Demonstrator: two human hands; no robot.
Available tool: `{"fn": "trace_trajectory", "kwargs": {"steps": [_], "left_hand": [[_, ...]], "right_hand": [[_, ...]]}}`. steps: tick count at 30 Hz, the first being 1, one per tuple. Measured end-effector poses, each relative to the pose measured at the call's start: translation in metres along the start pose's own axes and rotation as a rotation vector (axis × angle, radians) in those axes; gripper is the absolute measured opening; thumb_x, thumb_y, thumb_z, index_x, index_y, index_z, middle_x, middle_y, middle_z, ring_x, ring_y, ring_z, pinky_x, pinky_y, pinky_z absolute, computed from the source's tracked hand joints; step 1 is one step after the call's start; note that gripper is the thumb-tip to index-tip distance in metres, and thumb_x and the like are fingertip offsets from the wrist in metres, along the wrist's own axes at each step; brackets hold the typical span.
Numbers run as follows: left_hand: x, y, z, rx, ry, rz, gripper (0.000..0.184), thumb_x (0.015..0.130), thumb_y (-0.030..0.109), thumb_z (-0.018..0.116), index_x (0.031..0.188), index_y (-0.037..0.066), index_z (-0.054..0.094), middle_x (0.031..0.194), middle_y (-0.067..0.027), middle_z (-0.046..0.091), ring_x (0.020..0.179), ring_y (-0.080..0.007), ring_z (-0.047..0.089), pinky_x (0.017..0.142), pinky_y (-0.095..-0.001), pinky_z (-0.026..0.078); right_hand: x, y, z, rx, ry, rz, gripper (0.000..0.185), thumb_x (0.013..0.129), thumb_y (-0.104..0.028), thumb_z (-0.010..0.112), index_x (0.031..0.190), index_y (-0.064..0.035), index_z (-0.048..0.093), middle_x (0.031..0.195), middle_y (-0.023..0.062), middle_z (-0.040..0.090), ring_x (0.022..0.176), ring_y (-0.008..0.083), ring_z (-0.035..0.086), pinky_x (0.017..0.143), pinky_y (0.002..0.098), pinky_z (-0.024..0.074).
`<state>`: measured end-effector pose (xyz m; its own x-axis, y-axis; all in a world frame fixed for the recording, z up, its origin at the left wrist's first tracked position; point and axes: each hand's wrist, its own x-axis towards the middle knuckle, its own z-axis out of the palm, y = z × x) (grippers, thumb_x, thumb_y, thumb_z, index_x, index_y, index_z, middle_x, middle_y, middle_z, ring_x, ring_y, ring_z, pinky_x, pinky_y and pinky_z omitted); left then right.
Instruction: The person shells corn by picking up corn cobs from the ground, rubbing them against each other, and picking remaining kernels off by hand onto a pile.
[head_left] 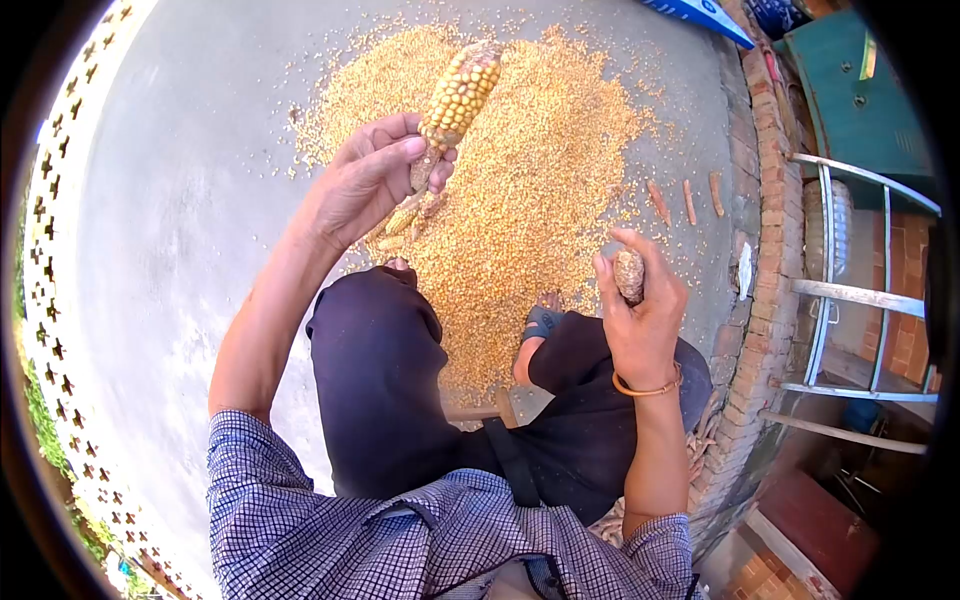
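Note:
My left hand [385, 170] is closed round the bare lower end of a corn cob [462, 95] whose upper part still carries yellow kernels. It is raised over the left side of a wide heap of loose corn kernels [540, 160]. Below that hand, a few more corn cobs [400, 228] lie at the heap's near left edge. To the right, above my knee, my right hand [645, 305] grips a stripped corncob [628, 275], its end showing between thumb and fingers. The two hands are well apart.
Several bare cobs [690, 202] lie on the concrete floor [180, 220] right of the heap. A low brick wall [765, 250] borders the floor, with a metal ladder [860, 293] beyond it. A perforated wall [60, 300] runs along the left. My sandalled foot [541, 322] rests by the kernels.

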<state>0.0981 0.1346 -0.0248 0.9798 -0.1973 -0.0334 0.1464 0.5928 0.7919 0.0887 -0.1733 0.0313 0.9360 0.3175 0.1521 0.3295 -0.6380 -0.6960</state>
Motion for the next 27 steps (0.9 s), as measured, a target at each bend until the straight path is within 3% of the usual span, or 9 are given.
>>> {"fn": "trace_trajectory", "kwargs": {"steps": [2,4,7,10,13,16,19,20,27], "left_hand": [[-0.011,0.026,0.038,0.025,0.016,0.038,0.037,0.094,0.017,0.06,0.121,-0.007,0.052,0.1,-0.0141,0.063,0.081,-0.0168,0.059,0.074,-0.0284,0.05],[-0.025,0.044,0.071,0.048,0.01,0.05,0.043,0.094,0.017,0.059,0.126,-0.009,0.047,0.1,-0.0166,0.061,0.078,-0.0177,0.058,0.072,-0.0283,0.049],[-0.044,0.054,0.111,-0.006,-0.001,0.044,0.045,0.094,0.016,0.057,0.129,-0.01,0.044,0.101,-0.0189,0.06,0.076,-0.0187,0.058,0.069,-0.0287,0.049],[-0.055,0.049,0.132,-0.076,-0.068,0.059,0.045,0.093,0.014,0.053,0.13,-0.01,0.044,0.106,-0.0196,0.061,0.079,-0.0211,0.059,0.071,-0.0303,0.05],[-0.061,0.031,0.141,-0.126,-0.115,0.035,0.046,0.092,0.013,0.05,0.132,-0.009,0.044,0.11,-0.0203,0.06,0.079,-0.0216,0.057,0.073,-0.0298,0.049],[-0.06,0.006,0.146,-0.167,-0.114,-0.016,0.045,0.094,0.016,0.051,0.133,-0.006,0.044,0.108,-0.0195,0.061,0.076,-0.02,0.056,0.071,-0.0295,0.048],[-0.055,-0.01,0.149,-0.172,-0.06,-0.091,0.044,0.097,0.022,0.053,0.13,-0.006,0.045,0.102,-0.0173,0.061,0.074,-0.019,0.056,0.067,-0.0291,0.048],[-0.054,-0.011,0.154,-0.095,-0.007,-0.124,0.043,0.1,0.03,0.053,0.127,-0.003,0.048,0.096,-0.0149,0.062,0.071,-0.0166,0.057,0.063,-0.0284,0.048],[-0.056,-0.021,0.167,-0.05,0.131,-0.181,0.047,0.104,0.04,0.041,0.131,0.001,0.042,0.089,-0.0137,0.056,0.057,-0.0118,0.049,0.047,-0.023,0.041]], "right_hand": [[0.0,0.003,0.0,0.136,0.046,0.048,0.028,0.086,-0.008,0.071,0.111,0.0013,0.06,0.092,0.0151,0.067,0.083,0.0256,0.068,0.074,0.0356,0.0519],[0.008,-0.014,-0.011,0.357,0.052,0.156,0.026,0.089,-0.012,0.071,0.11,0.0006,0.061,0.087,0.0091,0.068,0.072,0.0121,0.065,0.062,0.0293,0.0515],[0.032,-0.028,-0.017,0.607,0.132,0.187,0.029,0.092,-0.017,0.069,0.113,0.001,0.061,0.087,0.0066,0.068,0.064,0.0089,0.063,0.055,0.024,0.0485],[0.052,-0.039,-0.022,0.842,0.108,0.118,0.035,0.093,-0.022,0.067,0.116,0.0024,0.06,0.089,0.0084,0.068,0.07,0.0101,0.064,0.058,0.0234,0.0496],[0.052,-0.05,-0.016,1.05,0.095,-0.024,0.041,0.094,-0.025,0.067,0.121,0.0037,0.058,0.094,0.0107,0.069,0.082,0.0134,0.067,0.068,0.0258,0.0547],[0.041,-0.055,-0.007,1.211,0.075,-0.004,0.042,0.093,-0.023,0.067,0.124,0.0045,0.057,0.1,0.0133,0.07,0.095,0.0165,0.066,0.08,0.0289,0.0566],[0.037,-0.039,-0.005,1.159,-0.103,-0.058,0.042,0.093,-0.021,0.066,0.126,0.0052,0.056,0.104,0.0141,0.07,0.101,0.0186,0.065,0.09,0.0325,0.055],[0.035,-0.035,-0.005,1.138,-0.134,-0.067,0.032,0.095,-0.013,0.061,0.126,-0.0012,0.058,0.112,0.0128,0.068,0.099,0.0146,0.064,0.089,0.0303,0.0528],[0.03,-0.034,-0.011,0.987,-0.212,0.058,0.026,0.097,-0.017,0.06,0.119,-0.0036,0.063,0.105,0.0072,0.069,0.095,0.011,0.063,0.084,0.0289,0.0532]]}}
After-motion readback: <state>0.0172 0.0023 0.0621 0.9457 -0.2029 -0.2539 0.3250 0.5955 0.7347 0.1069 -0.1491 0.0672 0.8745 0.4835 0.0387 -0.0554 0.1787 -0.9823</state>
